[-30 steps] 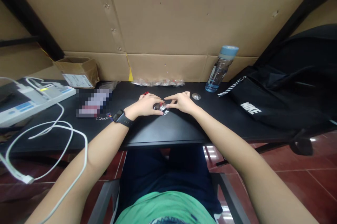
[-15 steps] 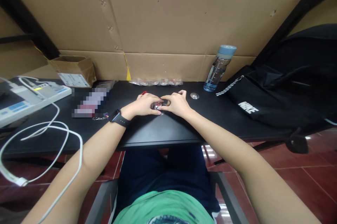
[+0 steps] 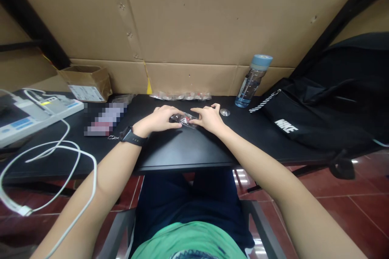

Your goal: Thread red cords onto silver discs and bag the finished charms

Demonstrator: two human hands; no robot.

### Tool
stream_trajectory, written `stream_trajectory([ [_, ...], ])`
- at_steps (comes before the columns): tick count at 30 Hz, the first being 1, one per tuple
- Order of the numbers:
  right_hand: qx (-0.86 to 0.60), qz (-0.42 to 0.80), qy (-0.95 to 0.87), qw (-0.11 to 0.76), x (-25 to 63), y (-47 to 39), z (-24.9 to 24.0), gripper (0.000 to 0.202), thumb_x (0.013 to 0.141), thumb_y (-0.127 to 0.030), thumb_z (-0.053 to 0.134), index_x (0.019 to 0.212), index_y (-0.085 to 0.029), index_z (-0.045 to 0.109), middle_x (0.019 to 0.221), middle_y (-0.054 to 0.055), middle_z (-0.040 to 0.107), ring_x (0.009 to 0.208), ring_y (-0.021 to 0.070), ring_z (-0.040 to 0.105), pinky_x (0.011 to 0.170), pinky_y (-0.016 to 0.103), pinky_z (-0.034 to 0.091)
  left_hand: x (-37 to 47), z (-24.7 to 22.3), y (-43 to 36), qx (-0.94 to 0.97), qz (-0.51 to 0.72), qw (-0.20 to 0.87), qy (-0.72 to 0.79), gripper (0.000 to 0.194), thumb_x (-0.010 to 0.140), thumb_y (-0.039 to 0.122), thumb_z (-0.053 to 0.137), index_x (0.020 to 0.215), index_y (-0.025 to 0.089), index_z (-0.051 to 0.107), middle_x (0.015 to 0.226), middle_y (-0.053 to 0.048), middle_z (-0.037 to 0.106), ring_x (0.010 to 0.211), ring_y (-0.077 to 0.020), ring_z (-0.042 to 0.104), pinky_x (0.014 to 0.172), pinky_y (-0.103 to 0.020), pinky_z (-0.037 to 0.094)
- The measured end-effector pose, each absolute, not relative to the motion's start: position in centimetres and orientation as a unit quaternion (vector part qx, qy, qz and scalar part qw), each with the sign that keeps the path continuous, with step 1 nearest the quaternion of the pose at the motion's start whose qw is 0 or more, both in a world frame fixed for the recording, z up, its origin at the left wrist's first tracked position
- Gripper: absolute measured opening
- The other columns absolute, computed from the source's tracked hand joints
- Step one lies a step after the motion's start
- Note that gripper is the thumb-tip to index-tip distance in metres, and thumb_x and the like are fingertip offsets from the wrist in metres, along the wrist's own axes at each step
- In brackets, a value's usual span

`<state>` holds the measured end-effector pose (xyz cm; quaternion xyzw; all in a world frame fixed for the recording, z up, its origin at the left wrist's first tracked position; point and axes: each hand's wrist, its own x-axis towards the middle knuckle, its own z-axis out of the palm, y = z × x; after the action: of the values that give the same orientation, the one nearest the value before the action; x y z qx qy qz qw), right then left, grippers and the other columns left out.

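Observation:
A small clear plastic packet (image 3: 185, 120) with something dark and red inside lies between my hands on the black table (image 3: 185, 149). My left hand (image 3: 162, 118), with a dark watch on its wrist, holds the packet's left end between thumb and fingers. On the other side, my right hand (image 3: 209, 119) has its thumb and index finger at the right end of the packet, pinching its edge. A small round clear piece (image 3: 225, 112) lies just beyond my right hand. Several clear packets (image 3: 182, 96) lie in a row along the back edge.
A bottle with a blue lid (image 3: 251, 80) stands at the back right, beside a black bag (image 3: 291, 109). An open cardboard box (image 3: 88, 84), a blurred-out item (image 3: 106, 119), a power strip (image 3: 39, 115) and white cables (image 3: 73, 145) are at the left.
My hands have moved slightly apart, my left hand leftward and my right hand rightward. More of the packet shows between them. The red thing beside my left hand is no longer visible.

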<state>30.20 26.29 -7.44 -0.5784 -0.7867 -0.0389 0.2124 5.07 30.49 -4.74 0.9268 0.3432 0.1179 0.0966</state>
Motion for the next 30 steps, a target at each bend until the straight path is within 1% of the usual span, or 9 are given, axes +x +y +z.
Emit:
stream_trajectory([
  [3, -0.604, -0.070, -0.766, 0.211, 29.8, 26.5, -7.7, 0.042, 0.098, -0.054, 0.065, 0.126, -0.024, 0.075, 0.093, 0.010, 0.082, 0.097, 0.0261, 0.069, 0.100, 0.047, 0.020, 5.8, -4.7, 29.9, 0.939, 0.110, 0.096, 0.312, 0.043, 0.096, 0.054, 0.063, 0.136, 0.040, 0.069, 0.132, -0.006, 0.064, 0.127, -0.0307, 0.052, 0.108, -0.045, 0.038],
  [6, -0.617, -0.077, -0.756, 0.207, 29.7, 26.6, -7.7, 0.038, 0.099, -0.051, 0.063, 0.124, -0.025, 0.076, 0.094, 0.011, 0.082, 0.099, 0.0270, 0.068, 0.100, 0.048, 0.019, 6.7, -5.0, 29.3, 0.948, 0.068, 0.089, 0.298, 0.043, 0.096, 0.053, 0.064, 0.138, 0.043, 0.068, 0.125, -0.007, 0.061, 0.120, -0.0305, 0.050, 0.106, -0.047, 0.037],
  [10, -0.601, -0.062, -0.773, 0.196, 30.4, 26.3, -7.2, 0.036, 0.096, -0.043, 0.070, 0.128, -0.028, 0.073, 0.093, 0.009, 0.082, 0.097, 0.0265, 0.068, 0.097, 0.046, 0.020, 7.4, -5.8, 28.9, 0.954, 0.039, 0.052, 0.292, 0.044, 0.096, 0.054, 0.064, 0.139, 0.045, 0.067, 0.123, -0.007, 0.057, 0.117, -0.0304, 0.046, 0.106, -0.047, 0.036],
  [14, -0.558, -0.012, -0.808, 0.191, 31.2, 26.0, -6.3, 0.031, 0.091, -0.031, 0.076, 0.122, -0.029, 0.075, 0.084, 0.004, 0.081, 0.092, 0.0241, 0.069, 0.093, 0.042, 0.021, 7.3, -6.1, 28.9, 0.952, 0.059, 0.014, 0.300, 0.040, 0.097, 0.054, 0.062, 0.135, 0.044, 0.070, 0.127, -0.008, 0.056, 0.120, -0.0318, 0.044, 0.106, -0.050, 0.035],
  [17, -0.532, 0.052, -0.818, 0.214, 31.4, 25.9, -5.8, 0.028, 0.088, -0.025, 0.077, 0.116, -0.029, 0.077, 0.079, 0.000, 0.079, 0.085, 0.0210, 0.068, 0.090, 0.039, 0.021, 7.2, -6.0, 28.7, 0.953, 0.063, 0.003, 0.297, 0.039, 0.098, 0.053, 0.061, 0.135, 0.044, 0.069, 0.126, -0.009, 0.056, 0.119, -0.0321, 0.044, 0.105, -0.050, 0.036],
  [19, -0.523, 0.068, -0.816, 0.236, 31.3, 26.0, -5.8, 0.028, 0.086, -0.022, 0.077, 0.114, -0.028, 0.076, 0.083, 0.000, 0.079, 0.087, 0.0210, 0.067, 0.090, 0.038, 0.023, 7.3, -6.0, 28.6, 0.955, 0.060, 0.003, 0.292, 0.040, 0.098, 0.052, 0.061, 0.137, 0.045, 0.068, 0.125, -0.009, 0.056, 0.118, -0.0319, 0.044, 0.105, -0.050, 0.036],
  [22, -0.515, 0.040, -0.813, 0.266, 31.3, 26.0, -6.0, 0.027, 0.083, -0.020, 0.078, 0.109, -0.026, 0.076, 0.101, 0.004, 0.078, 0.102, 0.0257, 0.063, 0.090, 0.038, 0.026, 7.5, -6.1, 28.4, 0.954, 0.053, 0.007, 0.296, 0.039, 0.099, 0.050, 0.060, 0.137, 0.047, 0.068, 0.127, -0.009, 0.057, 0.117, -0.0322, 0.045, 0.105, -0.051, 0.036],
  [25, -0.513, 0.007, -0.808, 0.289, 31.2, 26.1, -6.3, 0.029, 0.083, -0.023, 0.078, 0.111, -0.026, 0.075, 0.121, 0.008, 0.070, 0.115, 0.0298, 0.057, 0.088, 0.038, 0.031, 7.6, -6.3, 28.4, 0.952, 0.049, 0.011, 0.302, 0.038, 0.100, 0.049, 0.059, 0.137, 0.047, 0.068, 0.131, -0.009, 0.057, 0.114, -0.0320, 0.046, 0.105, -0.052, 0.036],
  [30, -0.506, -0.016, -0.817, 0.276, 31.4, 26.2, -6.6, 0.027, 0.086, -0.027, 0.076, 0.113, -0.027, 0.073, 0.122, 0.008, 0.064, 0.114, 0.0293, 0.054, 0.089, 0.039, 0.033, 7.3, -5.9, 28.7, 0.955, 0.044, 0.010, 0.292, 0.035, 0.100, 0.048, 0.059, 0.133, 0.047, 0.071, 0.122, -0.008, 0.059, 0.114, -0.0312, 0.046, 0.103, -0.049, 0.037],
])
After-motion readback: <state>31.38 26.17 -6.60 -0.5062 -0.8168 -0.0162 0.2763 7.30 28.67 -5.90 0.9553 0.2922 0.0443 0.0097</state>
